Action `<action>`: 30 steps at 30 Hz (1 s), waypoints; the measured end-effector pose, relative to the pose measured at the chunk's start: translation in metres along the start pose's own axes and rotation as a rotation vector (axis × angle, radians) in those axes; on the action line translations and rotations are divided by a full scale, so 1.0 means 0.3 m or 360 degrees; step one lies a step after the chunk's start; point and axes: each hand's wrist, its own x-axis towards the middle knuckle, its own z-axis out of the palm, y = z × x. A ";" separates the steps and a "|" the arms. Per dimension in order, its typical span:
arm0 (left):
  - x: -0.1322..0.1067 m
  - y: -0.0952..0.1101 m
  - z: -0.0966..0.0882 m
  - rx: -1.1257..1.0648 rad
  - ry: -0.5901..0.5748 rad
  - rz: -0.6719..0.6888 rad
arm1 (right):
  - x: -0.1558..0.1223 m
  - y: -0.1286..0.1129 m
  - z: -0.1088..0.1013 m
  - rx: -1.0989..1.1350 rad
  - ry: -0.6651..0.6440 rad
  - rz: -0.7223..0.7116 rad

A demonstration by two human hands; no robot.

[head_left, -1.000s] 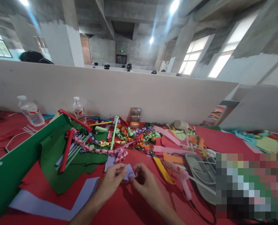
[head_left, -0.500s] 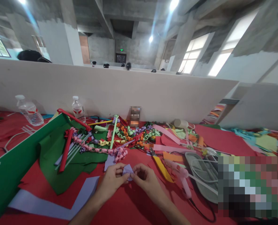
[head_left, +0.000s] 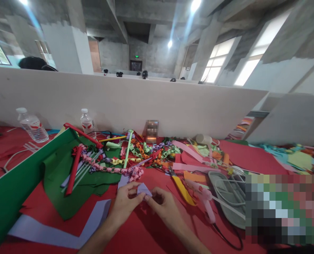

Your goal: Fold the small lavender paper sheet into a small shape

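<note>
A small lavender paper piece is pinched between both of my hands low in the middle of the view, just above the red table covering. My left hand grips its left side with thumb and fingers closed. My right hand pinches its right edge. Just beyond my fingers lies the end of a pink and purple paper chain, with another lavender scrap beside it.
Green paper sheets and a lavender zigzag strip lie at the left. Yellow-handled scissors, a pink glue gun and a grey tray sit at the right. Two water bottles stand by the partition wall.
My hands have shifted slightly while working the lavender piece; the paper now sits flatter and a little higher between my fingertips. Nothing else on the table moved.
</note>
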 end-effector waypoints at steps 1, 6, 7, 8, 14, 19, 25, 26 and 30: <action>0.000 0.000 0.000 0.0019 0.0018 0.0014 | -0.005 -0.010 0.002 -0.0042 -0.0001 0.0008; -0.003 0.011 0.009 0.0043 0.0033 0.0017 | -0.020 -0.037 0.002 -0.0084 -0.0050 -0.0022; -0.004 0.014 0.011 0.0023 0.0017 0.0004 | -0.020 -0.036 0.000 -0.0085 -0.0064 -0.0032; -0.006 0.017 0.013 0.0002 -0.0004 -0.0014 | -0.020 -0.034 -0.001 -0.0097 -0.0062 -0.0042; -0.014 0.013 0.012 -0.0161 -0.0020 -0.0134 | -0.020 -0.035 -0.011 -0.0300 0.0218 -0.0298; -0.025 0.019 0.021 -0.0241 -0.0036 -0.0238 | -0.022 -0.038 -0.018 -0.0439 0.0180 -0.0540; -0.028 0.030 0.023 -0.0214 0.0006 -0.0247 | -0.020 -0.014 -0.020 -0.0548 0.0265 -0.0668; -0.027 0.027 0.021 -0.0203 -0.0005 -0.0239 | -0.019 -0.014 -0.020 -0.0543 0.0258 -0.0653; -0.022 0.016 0.016 -0.0184 -0.0027 -0.0195 | -0.020 -0.015 -0.018 -0.0548 0.0242 -0.0619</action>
